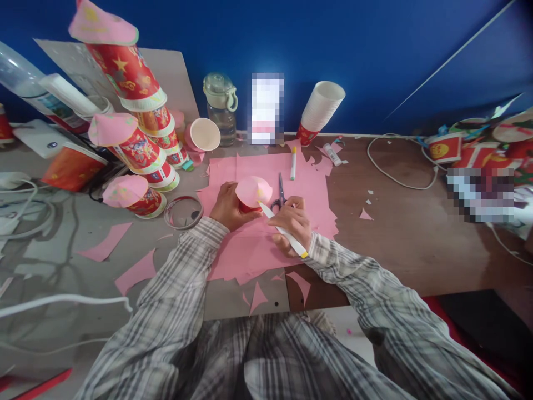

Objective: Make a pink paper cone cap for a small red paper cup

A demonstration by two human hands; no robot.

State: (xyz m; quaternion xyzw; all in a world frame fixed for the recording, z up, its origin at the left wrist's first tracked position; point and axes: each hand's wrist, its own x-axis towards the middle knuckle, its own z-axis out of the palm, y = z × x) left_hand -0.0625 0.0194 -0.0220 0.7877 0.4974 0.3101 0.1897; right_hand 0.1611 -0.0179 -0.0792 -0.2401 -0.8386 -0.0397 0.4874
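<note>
My left hand (228,206) is closed around a red paper cup (249,208) whose mouth is covered by a pink paper disc (253,190). It rests on pink paper sheets (308,183) in the middle of the table. My right hand (292,221) grips a white marker (283,230) with a yellow end, its tip touching the edge of the pink disc. Grey scissors (280,195) lie just behind the marker tip, between my hands. A second marker (293,163) lies farther back on the pink paper.
Stacks of red cups capped with pink paper (133,139) lie at left. A roll of tape (184,212) sits beside my left hand. A white cup stack (320,111), a water bottle (221,108), cables (395,176) and pink scraps (135,272) lie around.
</note>
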